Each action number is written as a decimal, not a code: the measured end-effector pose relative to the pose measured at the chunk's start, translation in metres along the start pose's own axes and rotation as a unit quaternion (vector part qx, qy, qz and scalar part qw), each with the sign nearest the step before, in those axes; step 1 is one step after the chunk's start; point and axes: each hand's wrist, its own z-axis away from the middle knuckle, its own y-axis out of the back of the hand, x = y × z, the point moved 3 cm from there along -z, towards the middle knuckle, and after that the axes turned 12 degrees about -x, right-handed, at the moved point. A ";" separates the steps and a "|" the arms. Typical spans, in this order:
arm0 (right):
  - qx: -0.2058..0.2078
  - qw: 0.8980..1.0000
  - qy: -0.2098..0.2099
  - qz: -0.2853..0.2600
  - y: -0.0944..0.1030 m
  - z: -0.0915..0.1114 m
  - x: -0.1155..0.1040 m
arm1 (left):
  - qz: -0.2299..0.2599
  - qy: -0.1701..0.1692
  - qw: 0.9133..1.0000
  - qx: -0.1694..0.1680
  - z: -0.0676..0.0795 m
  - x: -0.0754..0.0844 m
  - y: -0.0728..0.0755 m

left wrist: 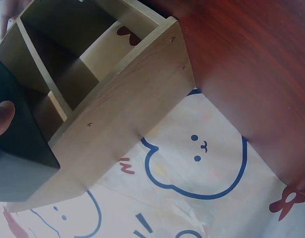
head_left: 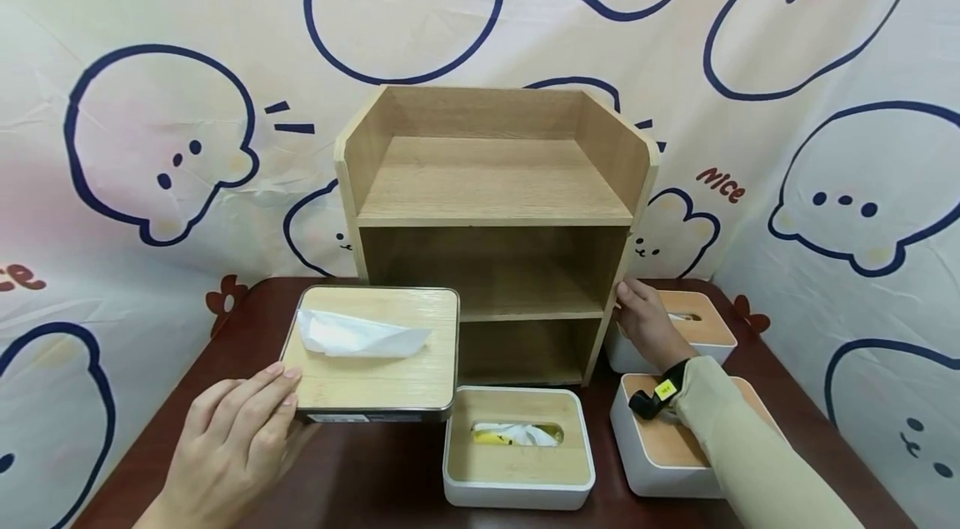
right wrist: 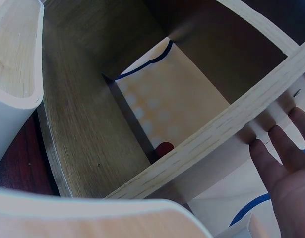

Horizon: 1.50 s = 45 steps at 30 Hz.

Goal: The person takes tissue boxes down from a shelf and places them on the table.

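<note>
My left hand (head_left: 236,441) grips a tissue box (head_left: 382,383) by its left edge, fingers along the lid's side. The box has a pale wood lid, dark sides and a white tissue lying across its top. In the left wrist view, the thumb (left wrist: 2,118) presses against its dark side (left wrist: 23,148). It is held in front of the left part of a small wooden shelf (head_left: 495,179). My right hand (head_left: 648,327) touches the shelf's right side panel; in the right wrist view, extended fingers (right wrist: 269,163) rest their tips on its outer face.
A white tissue box (head_left: 517,496) with a wood lid and yellow packet stands before the shelf. Two more white boxes with wooden tops (head_left: 716,321) stand at the right, the nearer one (head_left: 660,475) under my forearm. A patterned cloth (head_left: 165,4) hangs behind the dark red table (head_left: 375,479).
</note>
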 end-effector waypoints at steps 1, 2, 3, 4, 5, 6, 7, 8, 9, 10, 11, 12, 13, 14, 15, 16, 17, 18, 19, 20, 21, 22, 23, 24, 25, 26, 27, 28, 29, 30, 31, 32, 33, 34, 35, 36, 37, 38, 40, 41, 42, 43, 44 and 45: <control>-0.002 1.000 0.000 -0.001 0.000 0.000 -0.001 | -0.002 0.000 1.000 0.004 0.002 0.000 0.000; -0.002 1.000 0.000 -0.001 0.001 0.000 -0.002 | -0.004 0.000 1.000 0.006 0.003 0.000 0.000; -0.002 1.000 0.002 0.000 0.001 0.001 -0.003 | -0.002 0.000 1.000 0.007 0.004 -0.001 -0.001; -0.002 1.000 0.005 0.001 0.002 0.001 -0.005 | 0.000 -0.001 1.000 0.007 0.005 -0.001 -0.001; -0.001 1.000 0.006 0.003 0.003 0.002 -0.006 | 0.003 -0.001 1.000 0.003 0.005 -0.001 -0.002; 0.002 1.000 0.009 0.002 0.004 0.002 -0.008 | 0.005 0.000 1.000 0.001 0.005 -0.001 -0.003; 0.004 1.000 0.010 0.002 0.005 0.003 -0.009 | 0.002 -0.001 1.000 0.001 0.004 -0.001 -0.004; 0.004 1.000 0.011 0.003 0.006 0.004 -0.011 | 0.004 0.000 1.000 -0.003 0.004 -0.001 -0.004; 0.004 1.000 0.011 0.002 0.007 0.004 -0.012 | 0.003 0.001 1.000 -0.004 0.004 -0.001 -0.004; 0.003 1.000 0.011 0.002 0.007 0.005 -0.013 | 0.003 0.001 1.000 -0.006 0.004 -0.001 -0.004; 0.004 1.000 0.009 0.002 0.007 0.005 -0.014 | 0.002 0.002 1.000 -0.006 0.005 -0.001 -0.004; 0.003 1.000 0.010 0.000 0.007 0.005 -0.014 | 0.002 0.002 1.000 -0.008 0.006 0.000 -0.004; 0.001 1.000 0.009 0.001 0.007 0.006 -0.014 | 0.002 0.004 1.000 -0.010 0.006 0.000 -0.004; 0.001 1.000 0.008 0.001 0.007 0.006 -0.015 | 0.001 0.005 1.000 -0.011 0.008 0.000 -0.004; 0.002 1.000 0.007 0.000 0.007 0.006 -0.014 | -0.001 0.006 1.000 -0.010 0.009 0.001 -0.004; 0.002 1.000 0.006 0.000 0.007 0.006 -0.014 | -0.003 0.007 1.000 -0.008 0.010 0.001 -0.003; 0.003 1.000 0.006 0.000 0.007 0.006 -0.014 | -0.005 0.009 1.000 -0.007 0.012 0.001 -0.003; 0.004 1.000 0.006 0.000 0.006 0.006 -0.014 | -0.006 0.011 1.000 -0.008 0.014 0.002 -0.002; 0.004 1.000 0.006 0.000 0.006 0.006 -0.013 | -0.008 0.014 1.000 -0.009 0.016 0.002 -0.001; 0.006 1.000 0.006 0.000 0.006 0.006 -0.012 | -0.010 0.016 1.000 -0.011 0.017 0.002 -0.001; 0.005 1.000 0.008 -0.002 0.005 0.006 -0.011 | -0.011 0.019 1.000 -0.012 0.019 0.003 0.000; 0.004 1.000 0.010 -0.004 0.005 0.006 -0.011 | -0.011 0.021 1.000 -0.015 0.020 0.003 0.001; 0.003 1.000 0.012 -0.007 0.004 0.005 -0.010 | -0.011 0.023 1.000 -0.018 0.021 0.003 0.002; 0.001 1.000 0.015 -0.010 0.004 0.005 -0.009 | -0.013 0.025 0.999 -0.019 0.022 0.004 0.003; -0.001 1.000 0.018 -0.013 0.004 0.005 -0.009 | -0.013 0.026 0.999 -0.019 0.023 0.004 0.004; -0.003 1.000 0.020 -0.016 0.003 0.004 -0.008 | -0.014 0.026 0.999 -0.017 0.023 0.004 0.004; -0.004 1.000 0.022 -0.018 0.003 0.004 -0.008 | -0.016 0.027 0.999 -0.014 0.024 0.004 0.005; -0.006 1.000 0.024 -0.018 0.002 0.004 -0.009 | -0.016 0.026 0.999 -0.011 0.024 0.004 0.005; -0.007 0.999 0.025 -0.018 0.002 0.003 -0.009 | -0.017 0.026 0.999 -0.006 0.025 0.004 0.005; -0.008 0.999 0.026 -0.018 0.002 0.002 -0.010 | -0.018 0.026 0.999 -0.003 0.025 0.004 0.005; -0.009 0.999 0.027 -0.018 0.002 0.001 -0.010 | -0.018 0.027 0.999 -0.002 0.025 0.004 0.005; -0.009 0.999 0.029 -0.018 0.002 0.000 -0.011 | -0.017 0.028 0.999 -0.002 0.025 0.004 0.005; -0.009 0.999 0.031 -0.019 0.002 0.000 -0.012 | -0.016 0.028 0.999 -0.001 0.025 0.003 0.005; -0.008 0.999 0.032 -0.020 0.002 -0.001 -0.013 | -0.014 0.029 0.999 -0.003 0.025 0.003 0.005; -0.006 0.999 0.032 -0.021 0.003 -0.001 -0.013 | -0.015 0.029 0.999 -0.004 0.025 0.003 0.005; -0.007 0.999 0.031 -0.024 0.002 -0.001 -0.013 | -0.014 0.031 0.999 -0.009 0.025 0.004 0.006; -0.007 0.999 0.030 -0.025 0.002 -0.001 -0.012 | -0.014 0.031 0.999 -0.011 0.025 0.004 0.007; -0.009 0.999 0.028 -0.025 0.001 0.000 -0.011 | -0.016 0.031 0.999 -0.011 0.026 0.005 0.008; -0.014 0.999 0.024 -0.022 -0.001 0.001 -0.009 | -0.018 0.030 0.999 -0.019 0.026 0.006 0.012; -0.016 0.999 0.022 -0.022 -0.002 0.001 -0.008 | -0.018 0.031 0.999 -0.023 0.027 0.007 0.014; -0.018 0.999 0.022 -0.022 -0.003 0.001 -0.007 | -0.017 0.031 0.999 -0.030 0.028 0.008 0.016; -0.018 0.999 0.022 -0.020 -0.004 0.001 -0.006 | -0.018 0.030 0.999 -0.031 0.028 0.008 0.017; -0.018 0.999 0.021 -0.020 -0.004 0.001 -0.005 | -0.017 0.030 0.999 -0.039 0.029 0.008 0.019; -0.017 0.999 0.021 -0.021 -0.005 0.001 -0.004 | -0.015 0.029 0.998 -0.045 0.030 0.009 0.021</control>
